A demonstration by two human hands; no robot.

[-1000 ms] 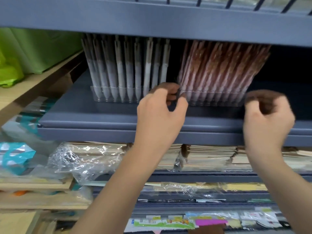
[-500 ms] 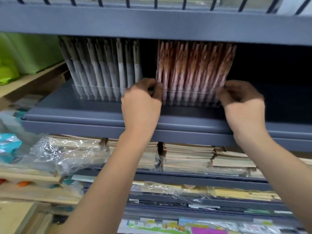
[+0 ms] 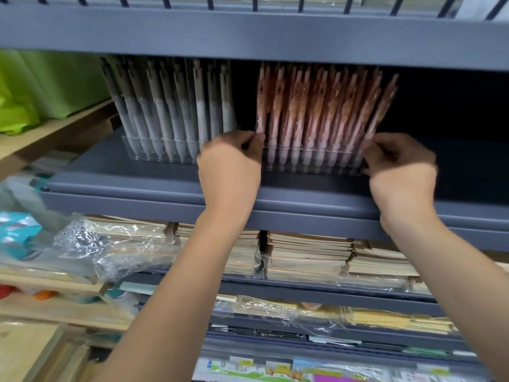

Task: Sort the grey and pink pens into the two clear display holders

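Pink pens (image 3: 319, 111) looked light and loose between the grips; left hand (image 3: 230, 166) and right hand (image 3: 402, 169) pinched the clear holder (image 3: 311, 158) by its stiff, likely slippery ends.

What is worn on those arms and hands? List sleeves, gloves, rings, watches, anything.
Nothing worn shows. The left hand and right hand are bare: no gloves, and no rings on the parts that face the camera. The left forearm and right forearm are bare down to the picture's lower edge, with no sleeve, watch or band at either wrist.
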